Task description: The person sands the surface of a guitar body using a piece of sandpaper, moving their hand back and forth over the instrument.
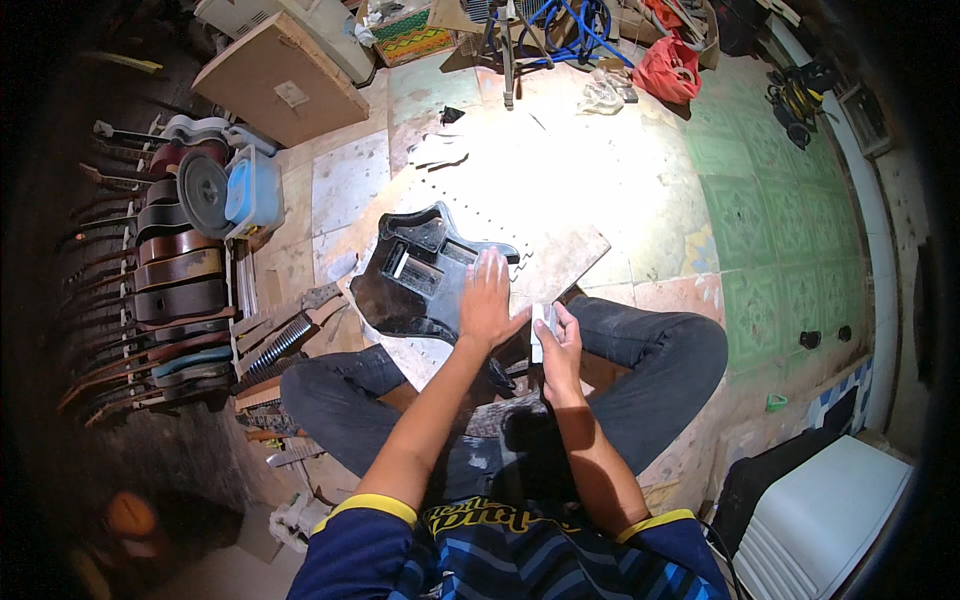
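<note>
A black electric guitar body (405, 290) with cut-out pickup cavities lies on a board (565, 255) in front of my crossed legs. My left hand (487, 305) rests flat on its right part, fingers stretched out toward the upper horn. Just to the right, at the near edge of the body, my right hand (562, 350) grips a small white rectangular block (541, 333) between thumb and fingers. Whether that block touches the guitar body, I cannot tell.
Many guitars (180, 270) stand in a row at the left, beside a clear plastic tub (255, 195). Files and saws (290, 340) lie left of my knee. A brown board (280, 85), a red bag (668, 72) and blue hose (575, 30) sit at the back.
</note>
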Available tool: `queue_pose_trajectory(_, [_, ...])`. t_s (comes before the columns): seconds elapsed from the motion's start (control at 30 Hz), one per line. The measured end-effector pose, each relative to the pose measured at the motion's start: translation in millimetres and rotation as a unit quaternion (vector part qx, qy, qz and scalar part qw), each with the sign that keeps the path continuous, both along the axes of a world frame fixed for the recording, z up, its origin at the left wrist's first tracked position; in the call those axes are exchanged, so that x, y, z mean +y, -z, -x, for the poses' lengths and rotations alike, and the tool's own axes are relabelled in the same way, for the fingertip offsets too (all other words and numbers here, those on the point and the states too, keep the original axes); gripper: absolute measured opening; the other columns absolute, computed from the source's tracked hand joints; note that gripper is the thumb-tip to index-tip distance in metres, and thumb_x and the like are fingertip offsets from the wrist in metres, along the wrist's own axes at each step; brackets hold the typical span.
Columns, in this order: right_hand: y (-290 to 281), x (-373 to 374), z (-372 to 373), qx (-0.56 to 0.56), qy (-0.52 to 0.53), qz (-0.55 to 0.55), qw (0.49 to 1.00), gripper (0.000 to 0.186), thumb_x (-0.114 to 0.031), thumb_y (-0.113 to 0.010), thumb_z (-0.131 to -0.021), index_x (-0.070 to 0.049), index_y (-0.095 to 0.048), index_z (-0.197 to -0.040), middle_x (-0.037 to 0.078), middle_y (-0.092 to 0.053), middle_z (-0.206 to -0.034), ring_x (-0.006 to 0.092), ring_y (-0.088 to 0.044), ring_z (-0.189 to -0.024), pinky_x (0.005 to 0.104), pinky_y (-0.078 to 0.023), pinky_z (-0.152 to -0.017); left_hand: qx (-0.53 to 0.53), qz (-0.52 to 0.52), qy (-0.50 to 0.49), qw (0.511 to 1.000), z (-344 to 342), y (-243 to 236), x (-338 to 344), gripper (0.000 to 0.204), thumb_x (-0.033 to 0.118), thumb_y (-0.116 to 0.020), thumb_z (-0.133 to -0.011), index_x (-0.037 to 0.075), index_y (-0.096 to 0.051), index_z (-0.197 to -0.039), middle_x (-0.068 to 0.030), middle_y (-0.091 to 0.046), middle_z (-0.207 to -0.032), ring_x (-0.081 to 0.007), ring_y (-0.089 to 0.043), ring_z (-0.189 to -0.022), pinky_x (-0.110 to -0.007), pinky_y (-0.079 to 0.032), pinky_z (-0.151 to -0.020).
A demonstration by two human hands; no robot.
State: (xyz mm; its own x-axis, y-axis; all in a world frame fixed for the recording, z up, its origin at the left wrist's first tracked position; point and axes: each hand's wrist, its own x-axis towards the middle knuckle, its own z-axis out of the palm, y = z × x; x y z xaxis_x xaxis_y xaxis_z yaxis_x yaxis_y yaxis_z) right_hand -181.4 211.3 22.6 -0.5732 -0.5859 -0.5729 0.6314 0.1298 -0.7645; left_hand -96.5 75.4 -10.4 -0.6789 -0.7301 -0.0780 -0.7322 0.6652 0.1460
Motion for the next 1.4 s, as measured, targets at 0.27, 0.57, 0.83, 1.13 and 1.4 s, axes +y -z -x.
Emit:
queue_pose_trajectory(0.27, [-1, 3, 2, -0.001, 0.015, 0.001, 1.0, 0.057, -0.006, -0.067, -0.101, 0.001, -0.042, -0.151, 0.016, -0.062, -0.137, 0.018, -0.062, -0.119, 0.0311, -0.051, -0.1, 0.106, -0.069, 0.001, 0.992, -40, 5, 5, 0.099, 0.062, -0.065, -0.09, -0.004, -0.035, -0.158, -0.0254, -0.027, -0.168, -0.0394, -0.024, -0.157, -0.055, -0.017, -0.127])
queue_pose_trajectory(0.57, [7, 3, 0, 0.011, 0.008, 0.005, 1.0, 0.055, -0.005, -0.068, -0.099, -0.001, -0.045, -0.149, 0.017, -0.06, -0.139, 0.0208, -0.061, -0.123, 0.0329, -0.05, -0.103, 0.107, -0.003, -0.082, 0.991, -28, -4, 0, 0.085, 0.067, -0.066, -0.087, 0.016, -0.051, -0.155, -0.0262, -0.031, -0.166, -0.0448, -0.022, -0.156, -0.064, -0.018, -0.123])
queue_pose_trajectory(0.83, [10, -32, 3, 0.298, -0.049, -0.057, 0.952, 0.058, -0.006, -0.073, -0.089, 0.0, -0.053, -0.143, 0.02, -0.059, -0.135, 0.031, -0.058, -0.125, 0.0413, -0.046, -0.107, 0.099, -0.034, -0.04, 0.994, -61, 7, -29, 0.084, 0.064, -0.063, -0.091, 0.02, -0.044, -0.159, -0.0227, -0.028, -0.168, -0.0449, -0.021, -0.156, -0.063, -0.018, -0.124])
queue_pose_trajectory(1.13, [36, -105, 3, 0.643, -0.162, -0.121, 0.738, 0.055, -0.005, -0.076, -0.082, -0.015, -0.064, -0.136, 0.021, -0.053, -0.13, 0.0412, -0.048, -0.124, 0.0521, -0.037, -0.106, 0.107, 0.019, -0.133, 0.985, -102, -3, -67, 0.08, 0.054, -0.066, -0.089, 0.017, -0.046, -0.157, -0.0238, -0.042, -0.16, -0.0422, -0.032, -0.152, -0.063, -0.018, -0.124])
queue_pose_trajectory(1.4, [48, -106, -20, 0.665, -0.204, -0.077, 0.715, 0.047, -0.008, -0.072, -0.086, -0.015, -0.065, -0.132, 0.025, -0.051, -0.128, 0.0451, -0.046, -0.121, 0.0577, -0.033, -0.104, 0.135, -0.001, -0.14, 0.981, -109, -1, -66, 0.081, 0.052, -0.066, -0.088, 0.018, -0.046, -0.158, -0.024, -0.044, -0.158, -0.0402, -0.038, -0.149, -0.063, -0.018, -0.124])
